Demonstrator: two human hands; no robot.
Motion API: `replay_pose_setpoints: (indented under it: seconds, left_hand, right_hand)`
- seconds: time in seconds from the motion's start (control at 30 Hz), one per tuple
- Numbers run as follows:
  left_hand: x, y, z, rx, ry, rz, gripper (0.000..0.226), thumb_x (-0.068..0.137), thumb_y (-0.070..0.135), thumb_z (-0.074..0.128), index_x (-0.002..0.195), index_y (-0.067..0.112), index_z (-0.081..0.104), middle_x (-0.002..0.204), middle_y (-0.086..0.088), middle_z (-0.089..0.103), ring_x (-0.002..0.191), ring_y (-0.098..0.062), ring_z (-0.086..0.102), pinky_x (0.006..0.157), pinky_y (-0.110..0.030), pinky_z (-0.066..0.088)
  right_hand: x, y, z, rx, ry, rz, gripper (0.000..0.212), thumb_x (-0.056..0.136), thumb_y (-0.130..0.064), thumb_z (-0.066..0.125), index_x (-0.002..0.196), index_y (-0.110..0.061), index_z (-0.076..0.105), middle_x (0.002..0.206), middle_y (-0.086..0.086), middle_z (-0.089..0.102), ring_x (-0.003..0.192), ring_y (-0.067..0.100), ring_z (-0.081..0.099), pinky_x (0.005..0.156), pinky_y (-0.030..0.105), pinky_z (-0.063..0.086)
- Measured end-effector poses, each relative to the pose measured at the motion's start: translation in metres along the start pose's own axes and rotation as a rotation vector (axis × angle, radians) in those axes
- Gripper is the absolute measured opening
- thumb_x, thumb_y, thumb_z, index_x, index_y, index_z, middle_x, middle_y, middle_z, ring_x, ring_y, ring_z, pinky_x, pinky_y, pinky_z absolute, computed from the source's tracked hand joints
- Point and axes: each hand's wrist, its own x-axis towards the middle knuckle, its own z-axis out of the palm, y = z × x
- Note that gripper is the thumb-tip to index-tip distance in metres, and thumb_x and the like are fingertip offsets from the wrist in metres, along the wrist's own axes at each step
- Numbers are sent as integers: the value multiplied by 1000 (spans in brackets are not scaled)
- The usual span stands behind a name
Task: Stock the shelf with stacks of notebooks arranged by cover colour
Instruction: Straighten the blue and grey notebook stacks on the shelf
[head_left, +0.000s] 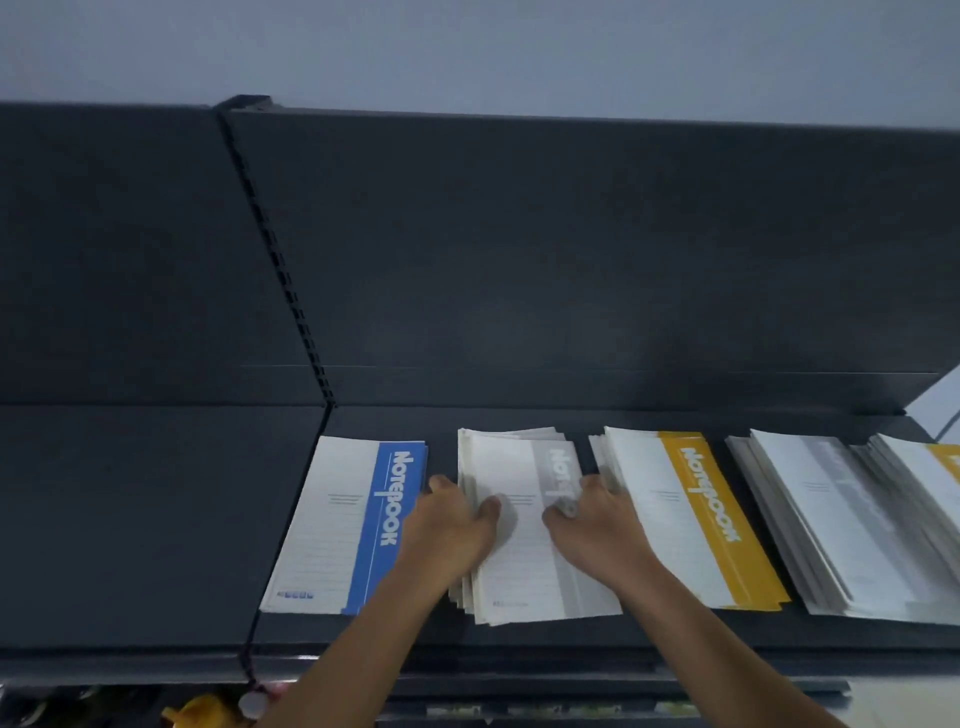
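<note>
A fanned stack of grey-striped notebooks (524, 566) lies on the dark shelf (156, 519), between a blue-striped notebook stack (332, 519) on its left and a yellow-striped stack (691, 519) on its right. My left hand (452, 525) grips the grey stack's left edge, thumb on the top cover. My right hand (597, 519) grips its right edge, thumb on the grey stripe. Another grey-striped stack (831, 525) lies further right, with a yellow-striped one (935, 467) partly over it at the frame edge.
The shelf's dark back panel (519, 260) rises behind the stacks, with a slotted upright (280, 260) at the left. The shelf left of the blue stack is bare. Below the shelf's front edge, a yellow object (202, 712) shows on a lower level.
</note>
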Motion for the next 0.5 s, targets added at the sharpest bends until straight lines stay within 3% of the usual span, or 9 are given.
replay_pose_setpoints:
  seconds: [0.07,0.13,0.23,0.33,0.4,0.5]
  left_hand:
    - [2,4,1,-43,-16,-71,63,95,53,57,133,6,43,111,1,53,89,-11,51,70,-25,41]
    - [7,6,3,-135,-97,-127,56,91,47,60,130,9,51,115,0,58,96,-13,57,76,-29,48]
    - [12,13,3,-288,-161,-175,29,83,38,60,105,19,64,104,-1,67,95,-19,64,88,-40,56]
    - [14,19,1,-346,-159,-175,14,85,32,65,89,22,56,97,1,64,89,-14,61,76,-33,51]
    - [9,16,0,-425,-167,-162,22,87,34,70,97,21,55,102,2,63,92,-13,60,75,-32,49]
    - [-5,5,0,-544,-173,-76,34,90,43,71,114,27,53,115,5,65,105,-13,63,93,-40,53]
  right_hand:
    - [3,4,1,56,-13,27,26,91,-30,57,106,-10,51,88,-10,48,75,7,51,55,26,42]
    - [4,9,2,85,-16,30,22,91,-29,59,102,-14,48,86,-14,46,72,6,51,52,24,40]
    - [4,11,3,77,-53,24,25,91,-30,61,100,-22,40,83,-13,50,70,6,53,50,22,39]
    - [7,14,2,146,-113,54,23,90,-29,61,98,-20,42,88,-8,57,75,8,57,56,27,50]
    - [8,13,-2,256,-150,79,25,87,-29,63,104,-20,48,96,-5,63,81,11,63,67,33,57]
    - [8,12,-9,493,-204,33,47,78,-29,75,120,-27,54,100,-9,72,87,8,71,73,32,62]
